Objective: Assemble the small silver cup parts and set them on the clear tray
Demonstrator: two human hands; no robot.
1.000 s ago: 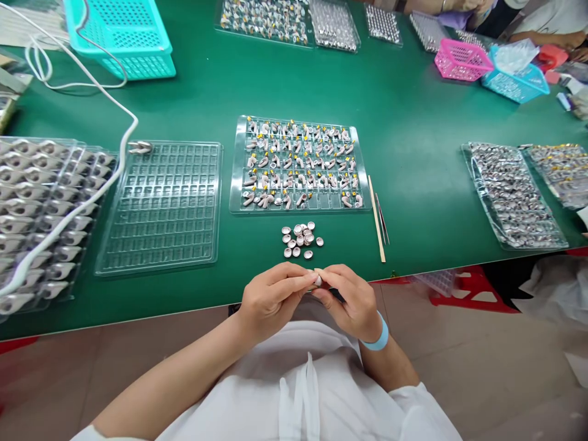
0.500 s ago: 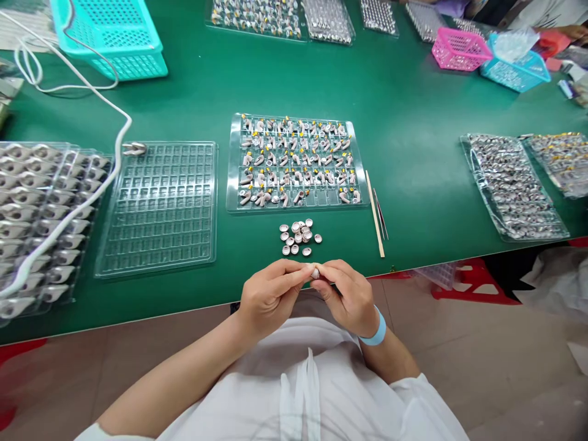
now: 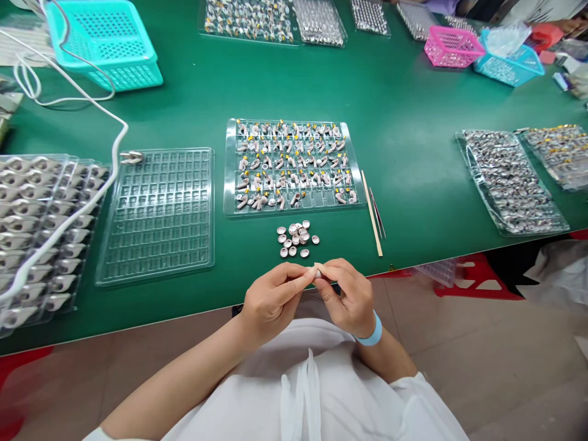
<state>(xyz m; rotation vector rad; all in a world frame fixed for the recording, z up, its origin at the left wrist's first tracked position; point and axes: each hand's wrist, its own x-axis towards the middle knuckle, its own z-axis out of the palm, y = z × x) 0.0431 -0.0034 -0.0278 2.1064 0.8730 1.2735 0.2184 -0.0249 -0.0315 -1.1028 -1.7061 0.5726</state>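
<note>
left hand [image 3: 272, 300] and right hand [image 3: 348, 295], nearly closed, pinch one small part [image 3: 318, 274], likely for steadiness; round pieces [image 3: 295, 239] lie handily near.

And here, between the fingertips of left hand [image 3: 274, 300] and right hand [image 3: 348, 297], a small pale piece [image 3: 318, 274] is mostly covered, its shape impossible to call! Over on the left, white cable [image 3: 54, 235] masks some grey parts [image 3: 21, 225], both sliced by the frame edge. Top right, a co-worker's shirt [image 3: 535, 11] is cropped and blurry; yellow-flecked parts [image 3: 557, 147], too tiny to identify
</note>
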